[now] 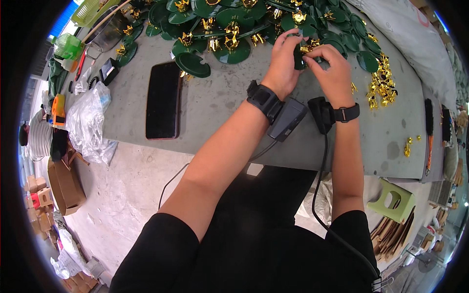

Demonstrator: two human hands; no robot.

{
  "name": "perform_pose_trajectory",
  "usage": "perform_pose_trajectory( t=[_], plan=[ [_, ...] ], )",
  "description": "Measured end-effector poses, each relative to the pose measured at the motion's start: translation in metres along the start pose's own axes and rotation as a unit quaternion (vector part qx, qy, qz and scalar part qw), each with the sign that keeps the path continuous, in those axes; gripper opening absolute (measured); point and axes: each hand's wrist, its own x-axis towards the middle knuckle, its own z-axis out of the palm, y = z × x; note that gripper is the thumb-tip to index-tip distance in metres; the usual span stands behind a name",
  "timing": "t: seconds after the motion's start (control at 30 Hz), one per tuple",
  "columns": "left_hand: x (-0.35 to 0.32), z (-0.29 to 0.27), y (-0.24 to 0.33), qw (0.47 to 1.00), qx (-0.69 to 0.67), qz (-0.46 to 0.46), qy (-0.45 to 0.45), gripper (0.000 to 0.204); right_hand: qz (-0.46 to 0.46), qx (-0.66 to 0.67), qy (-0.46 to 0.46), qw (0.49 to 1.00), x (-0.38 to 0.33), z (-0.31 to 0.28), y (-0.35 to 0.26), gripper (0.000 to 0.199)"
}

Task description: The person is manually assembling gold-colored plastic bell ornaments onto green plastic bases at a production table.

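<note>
Over the far part of the grey table, both hands meet at one dark green disc with a shiny gold clawed piece on it. My left hand is closed around the disc's left side. From the right, my right hand pinches at the gold piece; its fingertips partly cover the contact. Behind them lies a heap of green discs, many bearing gold clawed pieces. To the right sits a pile of loose gold pieces.
A black phone lies left of my arms. Clear plastic bags, an orange-handled tool and a green bottle line the left side. A big white sack rests at the far right. Below stands a green stool.
</note>
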Motion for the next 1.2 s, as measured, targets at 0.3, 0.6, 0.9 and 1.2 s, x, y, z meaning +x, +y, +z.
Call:
perform_pose_trajectory(
  t=[0.3,0.6,0.9,1.2],
  plan=[
    [0.005,-0.001,-0.002,0.997,0.033,0.065,-0.038,0.034,0.004,-0.001,-0.024,1.000,0.006,0.000,-0.001,0.012],
    [-0.003,0.005,-0.003,0.988,0.100,0.118,-0.019,0.032,0.052,0.029,-0.009,0.998,-0.002,0.007,0.001,0.013],
    [0.001,0.001,-0.005,0.963,0.204,0.174,-0.041,0.035,0.129,0.093,-0.044,0.986,0.000,0.003,0.010,0.016],
    [0.002,0.002,-0.020,0.942,0.286,0.175,-0.025,0.051,0.142,0.163,-0.069,0.974,-0.005,-0.022,0.020,0.012]
  ],
)
